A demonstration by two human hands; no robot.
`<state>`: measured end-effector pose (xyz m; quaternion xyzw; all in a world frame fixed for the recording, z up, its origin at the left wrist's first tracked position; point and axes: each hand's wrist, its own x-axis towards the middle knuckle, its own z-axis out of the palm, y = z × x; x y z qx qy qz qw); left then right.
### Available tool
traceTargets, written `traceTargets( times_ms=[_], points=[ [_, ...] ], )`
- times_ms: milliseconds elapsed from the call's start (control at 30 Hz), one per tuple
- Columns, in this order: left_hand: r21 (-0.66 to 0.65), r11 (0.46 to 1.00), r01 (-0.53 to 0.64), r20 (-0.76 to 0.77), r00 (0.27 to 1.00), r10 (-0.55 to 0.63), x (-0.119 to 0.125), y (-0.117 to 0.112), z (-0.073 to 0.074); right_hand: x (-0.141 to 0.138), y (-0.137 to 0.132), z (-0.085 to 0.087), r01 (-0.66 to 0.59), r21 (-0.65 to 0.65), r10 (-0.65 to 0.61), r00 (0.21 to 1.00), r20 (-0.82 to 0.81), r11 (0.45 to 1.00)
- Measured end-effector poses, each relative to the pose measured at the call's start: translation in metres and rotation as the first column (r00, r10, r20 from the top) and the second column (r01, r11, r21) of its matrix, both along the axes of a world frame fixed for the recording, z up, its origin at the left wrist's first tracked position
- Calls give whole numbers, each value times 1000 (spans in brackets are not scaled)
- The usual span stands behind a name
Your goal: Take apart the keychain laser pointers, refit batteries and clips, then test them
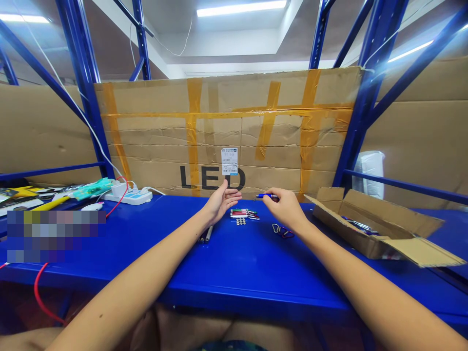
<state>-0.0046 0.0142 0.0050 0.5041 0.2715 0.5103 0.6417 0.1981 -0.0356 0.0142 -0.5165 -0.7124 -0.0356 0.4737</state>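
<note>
My right hand (287,207) pinches a slim blue tube, like a small penlight (263,196), its tip pointing left. Above the blue tabletop, my left hand (221,201) is open, fingers stretched to the right and palm turned inward. Between the hands lies a row of slim green, red and silver tubes (241,213) with clips at their right ends. Just below them sit several small round silver pieces (240,222), like button cells. Two carabiners (282,231) lie under my right wrist. Grey metal rods (209,234) are partly hidden by my left forearm.
An open cardboard box (365,229) with blue and silver items inside stands at right. A white power strip (127,196) with cables lies at left, beside tools and a yellow-handled item (53,203). A tall cardboard sheet (157,141) closes off the back between blue posts.
</note>
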Motion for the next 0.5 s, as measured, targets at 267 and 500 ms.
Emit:
traceTargets(
  times_ms=[267,500],
  points=[
    [14,1000,12,-7,1000,-12,-1,1,-1,0,0,1,-8,-5,8,1000,-16,1000],
    [-7,1000,0,0,1000,0,0,0,0,0,-2,2,-21,-19,20,999,-26,1000]
  ],
)
